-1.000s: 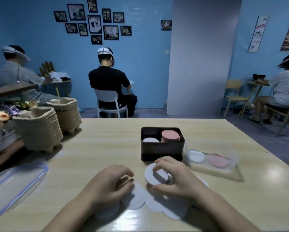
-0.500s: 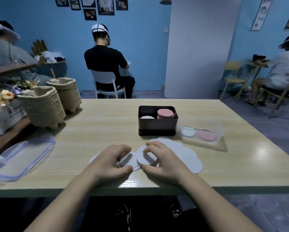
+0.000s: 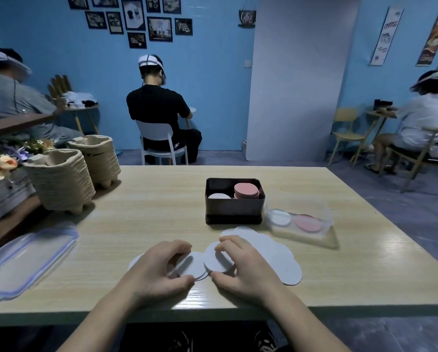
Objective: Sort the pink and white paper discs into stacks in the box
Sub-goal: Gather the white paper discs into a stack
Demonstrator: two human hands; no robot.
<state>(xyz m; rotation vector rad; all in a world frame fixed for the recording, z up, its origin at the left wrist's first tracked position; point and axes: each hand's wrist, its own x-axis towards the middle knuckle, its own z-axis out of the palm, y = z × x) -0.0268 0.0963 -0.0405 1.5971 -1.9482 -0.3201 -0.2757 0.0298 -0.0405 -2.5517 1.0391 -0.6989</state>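
- White discs (image 3: 276, 252) lie on our table (image 3: 146, 212).
- Our left hand (image 3: 159, 270) and right hand (image 3: 240, 265) each pinch one, fingers curled.
- Pink discs (image 3: 246, 190) sit in the box (image 3: 234, 209).

The right hand (image 3: 240, 269) has lowered its white disc (image 3: 216, 260), which a second ago stood lifted and tilted just short of the box (image 3: 234, 209); the disc now sits low over the counter (image 3: 149, 212), its edge overlapping a second white disc (image 3: 196, 262) gripped in the left hand (image 3: 159, 271). Both hands have drawn back toward the near edge, so the loose white discs (image 3: 276, 255) now lie beyond the right hand rather than beneath the wrists.
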